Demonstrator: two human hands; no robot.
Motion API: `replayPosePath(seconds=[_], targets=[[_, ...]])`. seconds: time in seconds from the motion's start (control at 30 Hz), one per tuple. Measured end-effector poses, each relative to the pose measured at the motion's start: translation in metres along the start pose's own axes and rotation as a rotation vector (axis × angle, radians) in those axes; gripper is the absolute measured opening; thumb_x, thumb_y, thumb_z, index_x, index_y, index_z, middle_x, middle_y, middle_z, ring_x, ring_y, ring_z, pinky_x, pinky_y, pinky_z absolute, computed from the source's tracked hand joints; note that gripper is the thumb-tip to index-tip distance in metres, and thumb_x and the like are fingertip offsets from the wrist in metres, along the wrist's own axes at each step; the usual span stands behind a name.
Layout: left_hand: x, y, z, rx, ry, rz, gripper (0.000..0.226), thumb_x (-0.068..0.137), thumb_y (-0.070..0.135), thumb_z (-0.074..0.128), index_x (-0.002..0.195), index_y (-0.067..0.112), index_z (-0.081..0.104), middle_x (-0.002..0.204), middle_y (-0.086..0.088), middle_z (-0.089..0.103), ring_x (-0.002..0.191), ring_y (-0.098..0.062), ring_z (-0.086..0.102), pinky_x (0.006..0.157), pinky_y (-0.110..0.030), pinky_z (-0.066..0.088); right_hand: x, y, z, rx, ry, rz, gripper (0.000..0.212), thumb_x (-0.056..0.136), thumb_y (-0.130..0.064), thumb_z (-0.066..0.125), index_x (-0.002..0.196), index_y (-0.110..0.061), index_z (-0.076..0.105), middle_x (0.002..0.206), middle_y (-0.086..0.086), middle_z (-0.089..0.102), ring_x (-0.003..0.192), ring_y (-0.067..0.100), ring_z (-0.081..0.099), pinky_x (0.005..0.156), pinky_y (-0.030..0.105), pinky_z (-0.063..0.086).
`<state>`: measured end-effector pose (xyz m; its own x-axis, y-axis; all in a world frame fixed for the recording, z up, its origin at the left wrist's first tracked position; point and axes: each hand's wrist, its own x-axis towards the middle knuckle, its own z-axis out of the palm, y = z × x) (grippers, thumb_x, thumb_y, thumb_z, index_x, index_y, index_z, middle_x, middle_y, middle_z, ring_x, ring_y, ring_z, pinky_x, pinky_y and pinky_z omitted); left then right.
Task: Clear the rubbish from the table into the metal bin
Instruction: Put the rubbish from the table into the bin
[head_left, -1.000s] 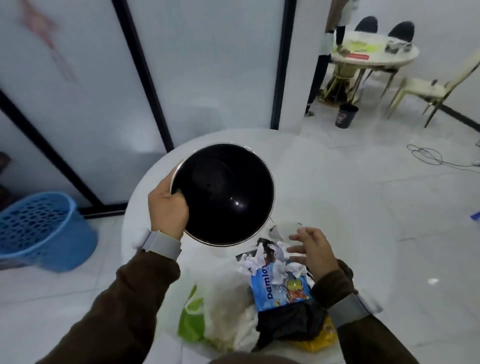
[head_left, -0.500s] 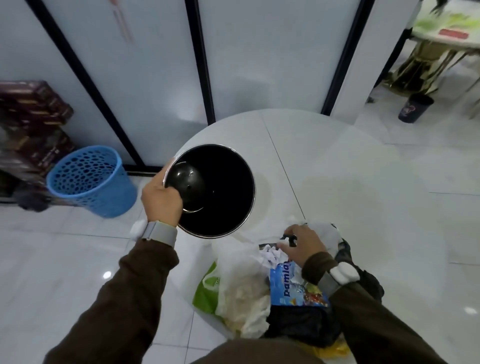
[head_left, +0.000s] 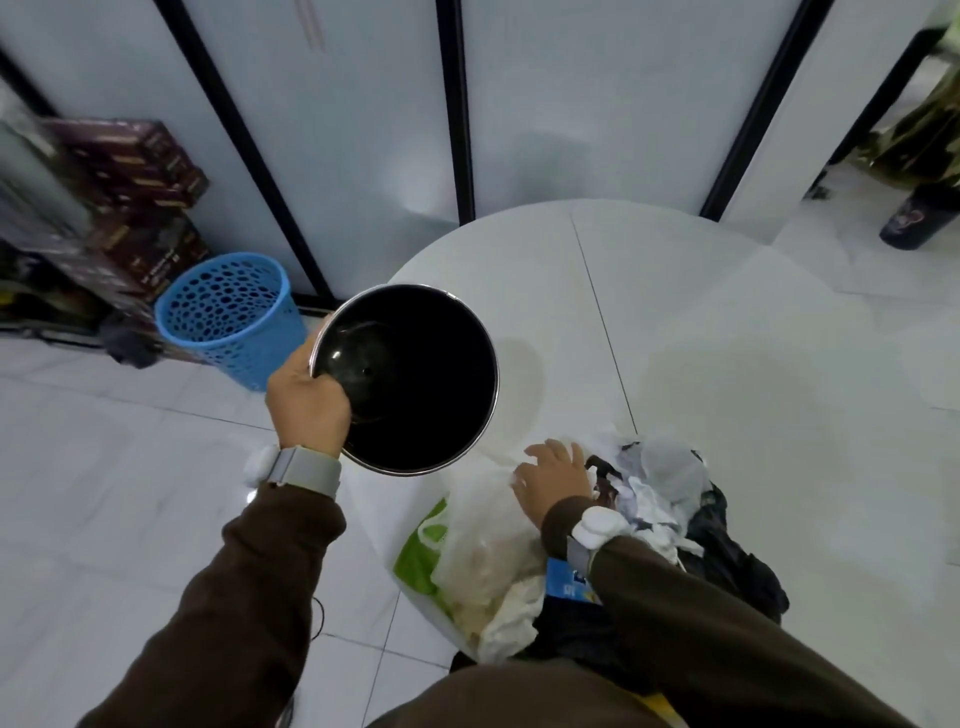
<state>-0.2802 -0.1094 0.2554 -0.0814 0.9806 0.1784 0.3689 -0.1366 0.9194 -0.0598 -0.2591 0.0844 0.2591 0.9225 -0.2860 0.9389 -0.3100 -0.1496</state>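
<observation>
Right hand (head_left: 553, 480) shifted onto plastic bag (head_left: 483, 525), fingers spread | left hand (head_left: 309, 410) grips metal bin (head_left: 426, 384) rim, beside rubbish (head_left: 654, 488)

We see a bin (head_left: 415, 379) that is black inside, with a shiny silver rim. The table (head_left: 675, 322) is white. The rubbish has many colours: a green and white bag (head_left: 415, 561), a cloudy white bag (head_left: 483, 519), a blue wrapper (head_left: 563, 579), a black bag (head_left: 727, 556) and white crumpled paper (head_left: 644, 499). The sleeve (head_left: 249, 587) is brown and the wrist band (head_left: 306, 470) is grey. The floor (head_left: 104, 493) is white. The basket (head_left: 228, 312) is blue, with round holes all over. The boxes (head_left: 135, 176) are dark brown. The pale wall (head_left: 337, 130) has black stripes.
</observation>
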Motion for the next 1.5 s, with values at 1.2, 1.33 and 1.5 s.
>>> replayPosePath(seconds=[1.2, 1.33, 1.5], targets=[[-0.012, -0.014, -0.008, -0.079, -0.072, -0.037, 0.069, 0.082, -0.015, 0.042, 0.131, 0.026, 0.070, 0.122, 0.005, 0.071, 0.115, -0.008, 0.061, 0.092, -0.003, 0.044, -0.042, -0.012, -0.164, 1.423, 0.759, 0.185, 0.057, 0.075, -0.041, 0.083, 0.114, -0.010, 0.057, 0.108, 0.000, 0.064, 0.095, 0.007, 0.061, 0.085, 0.021, 0.050], [-0.018, -0.010, -0.010, -0.062, -0.091, -0.014, 0.067, 0.084, -0.015, 0.043, 0.130, 0.025, 0.070, 0.120, 0.007, 0.071, 0.113, -0.005, 0.060, 0.087, 0.003, 0.041, -0.038, -0.043, -0.158, 1.077, 0.662, 0.003, 0.025, 0.079, -0.009, 0.076, 0.075, -0.013, 0.051, 0.071, -0.004, 0.052, 0.062, 0.000, 0.047, 0.063, 0.014, 0.040], [-0.022, -0.007, -0.016, -0.059, -0.087, 0.004, 0.063, 0.089, -0.013, 0.044, 0.130, 0.027, 0.070, 0.121, 0.009, 0.071, 0.112, -0.001, 0.059, 0.093, -0.002, 0.041, -0.032, -0.072, -0.158, 0.934, 0.736, -0.193, 0.029, 0.074, 0.002, 0.052, 0.092, -0.020, 0.056, 0.108, 0.003, 0.061, 0.097, 0.005, 0.057, 0.088, 0.017, 0.043]])
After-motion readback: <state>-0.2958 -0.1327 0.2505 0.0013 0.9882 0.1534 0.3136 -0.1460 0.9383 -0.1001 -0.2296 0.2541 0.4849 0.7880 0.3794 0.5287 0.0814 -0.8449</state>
